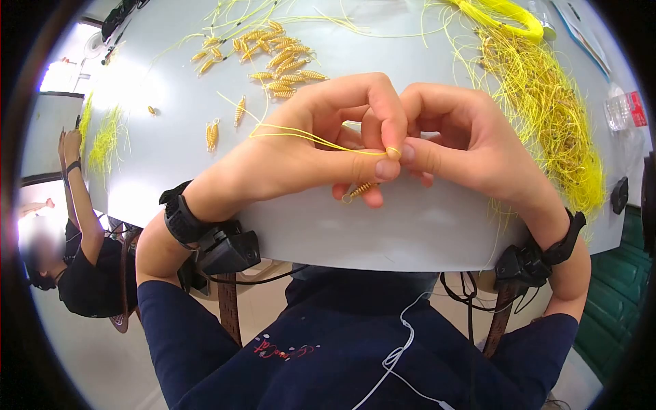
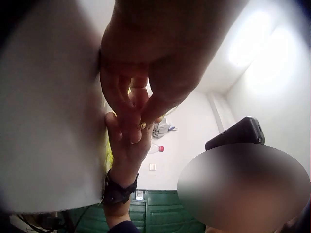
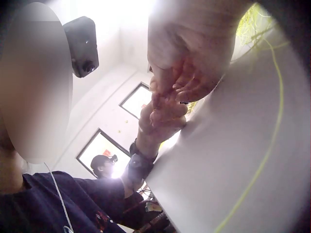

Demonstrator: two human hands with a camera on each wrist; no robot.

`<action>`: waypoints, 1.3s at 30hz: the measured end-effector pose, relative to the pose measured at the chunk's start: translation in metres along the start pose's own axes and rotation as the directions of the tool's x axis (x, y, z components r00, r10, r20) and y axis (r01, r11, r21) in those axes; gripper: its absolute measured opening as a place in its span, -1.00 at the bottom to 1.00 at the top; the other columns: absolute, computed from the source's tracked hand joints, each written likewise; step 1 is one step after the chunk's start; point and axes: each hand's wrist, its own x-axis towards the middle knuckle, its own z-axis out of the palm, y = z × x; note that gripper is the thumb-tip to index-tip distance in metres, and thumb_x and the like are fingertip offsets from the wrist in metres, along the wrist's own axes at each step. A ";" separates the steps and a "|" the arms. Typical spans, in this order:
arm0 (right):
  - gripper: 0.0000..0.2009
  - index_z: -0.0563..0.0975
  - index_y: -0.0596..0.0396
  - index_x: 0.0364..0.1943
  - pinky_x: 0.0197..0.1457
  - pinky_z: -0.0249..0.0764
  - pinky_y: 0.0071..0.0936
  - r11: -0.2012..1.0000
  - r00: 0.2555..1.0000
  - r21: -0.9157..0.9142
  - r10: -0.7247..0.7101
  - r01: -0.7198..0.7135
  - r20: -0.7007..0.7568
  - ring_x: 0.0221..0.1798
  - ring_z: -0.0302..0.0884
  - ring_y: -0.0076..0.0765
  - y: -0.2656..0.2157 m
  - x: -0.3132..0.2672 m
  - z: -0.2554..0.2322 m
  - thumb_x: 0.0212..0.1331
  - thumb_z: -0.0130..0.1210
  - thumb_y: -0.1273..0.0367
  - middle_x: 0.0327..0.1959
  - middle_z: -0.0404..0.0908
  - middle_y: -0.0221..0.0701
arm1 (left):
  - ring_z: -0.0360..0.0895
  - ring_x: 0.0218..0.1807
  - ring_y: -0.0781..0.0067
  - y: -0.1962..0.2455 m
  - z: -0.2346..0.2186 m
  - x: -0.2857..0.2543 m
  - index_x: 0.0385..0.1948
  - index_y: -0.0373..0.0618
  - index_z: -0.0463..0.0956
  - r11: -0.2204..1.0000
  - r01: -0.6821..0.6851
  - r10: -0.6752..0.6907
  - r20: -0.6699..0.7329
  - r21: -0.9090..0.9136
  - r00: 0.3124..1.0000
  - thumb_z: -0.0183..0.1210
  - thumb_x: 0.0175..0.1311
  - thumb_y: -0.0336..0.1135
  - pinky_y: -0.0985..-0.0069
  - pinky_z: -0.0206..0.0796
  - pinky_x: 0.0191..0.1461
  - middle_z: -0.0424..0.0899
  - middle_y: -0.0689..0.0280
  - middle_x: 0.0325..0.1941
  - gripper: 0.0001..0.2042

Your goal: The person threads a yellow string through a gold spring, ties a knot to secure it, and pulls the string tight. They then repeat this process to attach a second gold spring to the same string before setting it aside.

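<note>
In the head view the left hand [image 1: 311,147] pinches a doubled yellow line [image 1: 301,132] between thumb and index finger. A gold coil spring [image 1: 360,192] hangs below its thumb, partly hidden by the fingers. The right hand [image 1: 468,137] meets it fingertip to fingertip, thumb and index finger closed together; what lies between them is hidden. Both hands are above the table's near edge. In the left wrist view a small gold piece [image 2: 142,125] shows at the joined fingers. The right wrist view shows the hands touching, with their grip in shadow.
Gold springs [image 1: 283,61] lie in a loose pile beyond the hands, with a few [image 1: 212,135] apart at left. A tangled heap of yellow line and springs [image 1: 540,109] covers the table's right side. A plastic bottle [image 1: 623,111] lies at far right. Another person [image 1: 89,260] sits at left.
</note>
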 end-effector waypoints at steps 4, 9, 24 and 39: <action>-0.89 0.44 0.15 -0.31 -0.42 0.31 -0.77 0.999 0.999 -0.021 0.034 -0.034 -0.005 -0.39 0.38 -0.71 -0.004 0.000 0.001 0.09 0.05 0.45 -0.40 0.48 -0.49 | 0.52 -0.44 0.67 0.001 0.000 0.000 -0.36 -0.06 0.35 0.999 0.028 -0.028 -0.007 0.018 1.000 0.14 0.15 -0.39 0.80 0.20 -0.53 0.50 0.43 -0.44 -0.88; -0.89 0.48 0.17 -0.36 -0.41 0.30 -0.76 0.999 0.998 -0.019 0.028 -0.030 -0.053 -0.45 0.36 -0.72 -0.003 0.000 0.002 0.04 0.04 0.43 -0.45 0.50 -0.51 | 0.54 -0.43 0.66 0.000 0.000 0.000 -0.35 -0.07 0.35 1.000 0.029 -0.029 -0.013 0.008 0.999 0.12 0.16 -0.40 0.81 0.20 -0.53 0.49 0.41 -0.42 -0.88; -0.82 0.39 0.13 -0.31 -0.41 0.31 -0.76 0.998 1.000 0.056 0.010 -0.009 -0.023 -0.39 0.37 -0.70 -0.005 0.001 0.004 0.09 0.09 0.36 -0.43 0.43 -0.52 | 0.55 -0.54 0.62 -0.002 -0.002 0.002 -0.43 -0.09 0.28 0.998 -0.058 0.055 -0.050 -0.041 0.997 0.13 0.12 -0.48 0.85 0.18 -0.69 0.45 0.30 -0.41 -0.84; -0.80 0.36 0.11 -0.26 -0.34 0.32 -0.73 1.000 1.000 0.002 -0.003 0.003 0.014 -0.31 0.37 -0.67 -0.004 0.000 0.002 0.07 0.10 0.40 -0.34 0.42 -0.48 | 0.54 -0.43 0.66 -0.003 -0.002 0.000 -0.39 -0.07 0.37 1.000 -0.029 0.029 -0.021 -0.003 0.999 0.14 0.14 -0.41 0.81 0.20 -0.55 0.50 0.42 -0.42 -0.89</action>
